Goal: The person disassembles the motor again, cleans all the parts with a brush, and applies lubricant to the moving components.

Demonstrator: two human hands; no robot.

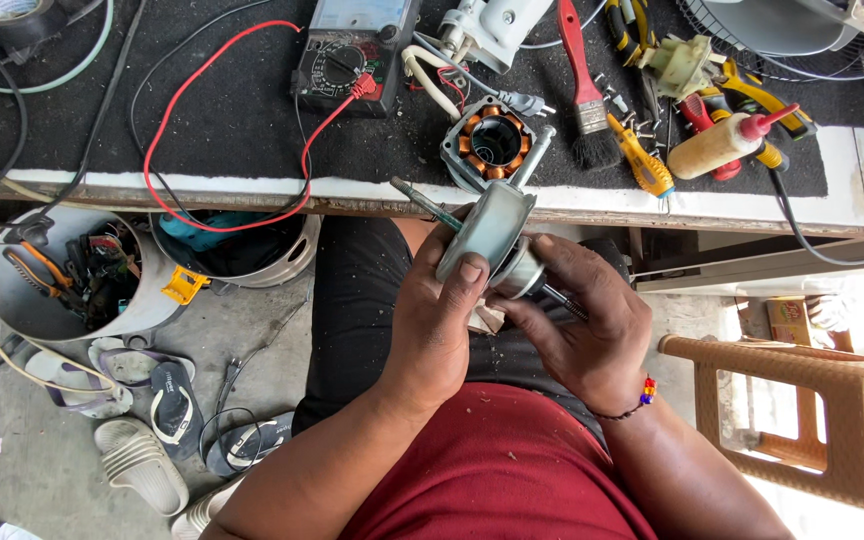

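Your red shirt fills the bottom of the view, and just above it both hands meet over your lap. Your left hand is wrapped around a grey metal motor end cover, thumb pressed on its rim, holding it tilted. Your right hand is cupped under the silvery rotor and its thin steel shaft, fingers closed on them; a scrap of brownish paper or cloth sits between your palms. Judging by this, the motor is apart: the copper-wound stator in its grey housing lies alone at the worktop's near edge, so reassembly remains. Beside it are a black multimeter with red leads, a red-handled brush and a tan squeeze bottle with a red nozzle.
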